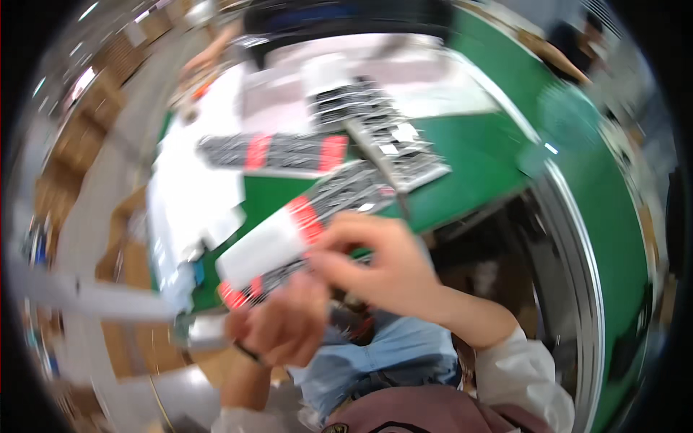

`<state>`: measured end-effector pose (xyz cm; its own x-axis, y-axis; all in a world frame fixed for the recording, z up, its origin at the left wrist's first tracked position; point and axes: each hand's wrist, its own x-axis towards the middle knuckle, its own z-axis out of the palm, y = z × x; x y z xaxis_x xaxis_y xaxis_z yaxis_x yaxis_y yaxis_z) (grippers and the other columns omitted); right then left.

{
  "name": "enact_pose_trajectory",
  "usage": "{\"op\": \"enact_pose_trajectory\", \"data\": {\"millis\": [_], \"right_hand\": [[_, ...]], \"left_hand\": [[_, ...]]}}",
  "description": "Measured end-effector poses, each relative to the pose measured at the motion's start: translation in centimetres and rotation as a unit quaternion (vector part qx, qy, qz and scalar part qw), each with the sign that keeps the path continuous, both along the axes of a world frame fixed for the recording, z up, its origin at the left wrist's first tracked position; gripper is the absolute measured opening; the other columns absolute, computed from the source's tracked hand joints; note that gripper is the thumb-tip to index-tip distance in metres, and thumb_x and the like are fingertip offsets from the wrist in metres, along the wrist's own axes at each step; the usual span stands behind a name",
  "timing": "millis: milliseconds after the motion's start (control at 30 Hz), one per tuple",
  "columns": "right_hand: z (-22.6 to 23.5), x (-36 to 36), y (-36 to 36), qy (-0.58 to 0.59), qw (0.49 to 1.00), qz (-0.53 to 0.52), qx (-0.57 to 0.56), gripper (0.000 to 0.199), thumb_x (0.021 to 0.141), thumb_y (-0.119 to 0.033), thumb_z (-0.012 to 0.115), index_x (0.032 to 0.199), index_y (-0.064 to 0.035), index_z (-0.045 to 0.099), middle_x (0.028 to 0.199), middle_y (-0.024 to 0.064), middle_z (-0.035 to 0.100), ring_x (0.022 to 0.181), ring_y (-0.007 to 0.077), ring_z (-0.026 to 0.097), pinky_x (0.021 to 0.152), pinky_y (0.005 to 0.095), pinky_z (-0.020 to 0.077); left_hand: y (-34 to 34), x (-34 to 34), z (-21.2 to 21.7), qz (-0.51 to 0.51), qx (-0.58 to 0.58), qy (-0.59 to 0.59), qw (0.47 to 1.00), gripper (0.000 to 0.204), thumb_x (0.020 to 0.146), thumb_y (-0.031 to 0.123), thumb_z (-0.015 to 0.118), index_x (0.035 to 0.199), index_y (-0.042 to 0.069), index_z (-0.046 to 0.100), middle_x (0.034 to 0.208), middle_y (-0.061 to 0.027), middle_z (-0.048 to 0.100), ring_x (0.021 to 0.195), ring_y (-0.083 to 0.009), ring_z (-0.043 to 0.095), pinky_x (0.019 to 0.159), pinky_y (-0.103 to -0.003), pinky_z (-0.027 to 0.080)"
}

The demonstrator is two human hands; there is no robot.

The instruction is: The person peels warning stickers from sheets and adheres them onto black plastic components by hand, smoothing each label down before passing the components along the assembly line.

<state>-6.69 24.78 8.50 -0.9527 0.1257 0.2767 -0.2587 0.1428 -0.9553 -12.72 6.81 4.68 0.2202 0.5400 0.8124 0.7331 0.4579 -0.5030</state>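
Wearer's bare hands: two, one left hand [285, 321], one right hand [379, 263]. White sleeves [530, 368]: two. Crosswise black-and-grey printed strip [292, 154]: one, with two red bands [333, 153]. Blank white panel [263, 247]: one. Overlapping black-and-grey pieces [339, 105]: several, exact count lost to blur. Co-workers: at least two, one shown by an arm [215, 52], one by a dark-clad upper body [567, 47]. Cardboard boxes [101, 101]: several, too blurred to tally.

Left hand [289, 321]: smeared by motion blur
Right hand [393, 260]: softly blurred, evenly lit
White sheeting [198, 166]: glaring, washed out
Green table [469, 195]: bright; dark shadow beneath its edge
Ceiling lights [89, 10]: white streaks, upper left
Metal rail [577, 252]: bowed by fisheye distortion; corners black
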Motion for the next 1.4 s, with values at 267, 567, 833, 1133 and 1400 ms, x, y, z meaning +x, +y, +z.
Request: {"op": "enact_pose_trajectory", "data": {"millis": [267,567,833,1133,1400], "right_hand": [[-0.9,5.1,4.9,0.226,0.900,-0.299,0.222,0.010,0.080,-0.009,0.064,0.083,-0.0033,0.057,0.080,0.0129,0.055,0.073,0.0324,0.057,0.065,0.0430,0.0461],[0.0,43.4,27.4,-0.137,0.296,-0.748,0.579,0.054,0.094,-0.035,0.059,0.142,-0.0142,0.044,0.126,0.0155,0.060,0.112,0.0357,0.060,0.089,0.0435,0.0514],[-5.9,75.9,30.0,-0.303,0.174,-0.935,0.058,0.108,0.073,-0.023,0.073,0.155,-0.0171,0.002,0.128,0.0268,0.058,0.119,0.0407,0.057,0.101,0.0456,0.0441],[-3.3,72.1,27.4,0.104,0.432,-0.895,-0.050,0.097,0.067,0.009,0.057,0.155,-0.0162,0.023,0.060,-0.0018,0.044,0.043,0.0112,0.040,0.038,0.0278,0.0307],[-0.4,63.9,14.2,0.096,0.678,-0.725,0.082,0.098,0.068,0.010,0.062,0.155,-0.0079,0.021,0.100,0.0107,0.065,0.061,0.0070,0.052,0.055,0.0194,0.0411]], "left_hand": [[1.7,2.5,2.5,-0.053,-0.046,-0.036,0.997,0.008,0.088,0.012,0.066,0.089,0.004,0.065,0.096,-0.0110,0.068,0.088,-0.0296,0.061,0.078,-0.046,0.044],[2.4,5.5,2.6,-0.188,-0.036,-0.196,0.962,0.004,0.084,0.009,0.067,0.087,0.006,0.068,0.090,-0.0082,0.068,0.077,-0.0260,0.059,0.071,-0.039,0.046],[4.4,6.9,1.2,-0.279,-0.136,-0.354,0.882,0.006,0.081,0.004,0.063,0.087,0.002,0.062,0.093,-0.0127,0.064,0.084,-0.0323,0.058,0.075,-0.046,0.045],[9.7,9.8,1.2,-0.392,-0.149,-0.375,0.826,0.012,0.069,-0.002,0.066,0.080,0.001,0.061,0.085,-0.0089,0.064,0.076,-0.0311,0.058,0.066,-0.040,0.047],[14.6,8.0,-0.4,-0.403,-0.143,-0.780,0.457,0.038,0.093,0.027,0.060,0.122,0.003,0.055,0.118,-0.0129,0.060,0.106,-0.0263,0.061,0.088,-0.034,0.049]]}}
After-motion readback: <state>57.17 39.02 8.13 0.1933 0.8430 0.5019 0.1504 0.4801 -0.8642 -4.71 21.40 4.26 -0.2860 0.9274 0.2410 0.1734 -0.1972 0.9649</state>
